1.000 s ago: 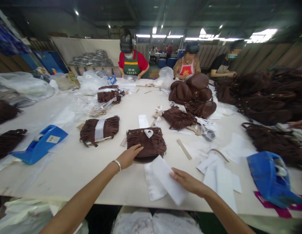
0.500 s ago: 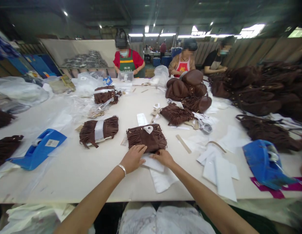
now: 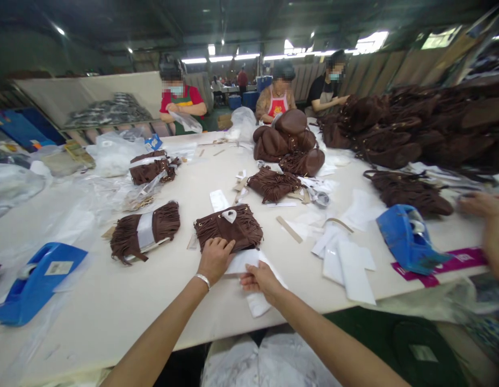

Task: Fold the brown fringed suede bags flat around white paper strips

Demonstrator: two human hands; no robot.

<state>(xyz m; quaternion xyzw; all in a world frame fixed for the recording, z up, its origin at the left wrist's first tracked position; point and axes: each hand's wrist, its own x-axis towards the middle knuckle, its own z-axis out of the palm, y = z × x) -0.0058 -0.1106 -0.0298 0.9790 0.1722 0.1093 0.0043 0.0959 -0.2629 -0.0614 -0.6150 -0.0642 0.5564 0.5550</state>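
A dark brown fringed handbag (image 3: 229,227) lies flat before me, with a white teardrop-shaped tag on its front. My left hand (image 3: 215,259) grips the bag's near edge, fingers on top. White packing paper (image 3: 237,262) comes out from under that near edge. Its free end is pinched between the thumb and fingers of my right hand (image 3: 260,279), just right of my left. Beneath the right hand another white sheet (image 3: 257,306) hangs toward the table's front edge. What the bag holds inside is hidden.
A fringed bag with a white band (image 3: 145,231) lies to the left. Blue tape dispensers (image 3: 42,282) (image 3: 410,239) stand on both sides. White paper strips (image 3: 349,269) lie right, brown bags (image 3: 289,142) are piled behind. A co-worker's hand (image 3: 489,226) is at far right; others work across the table.
My right hand has moved from the bag's near edge back toward me, drawing the white paper's end up and out. My left hand stays at the bag. The view has turned right.
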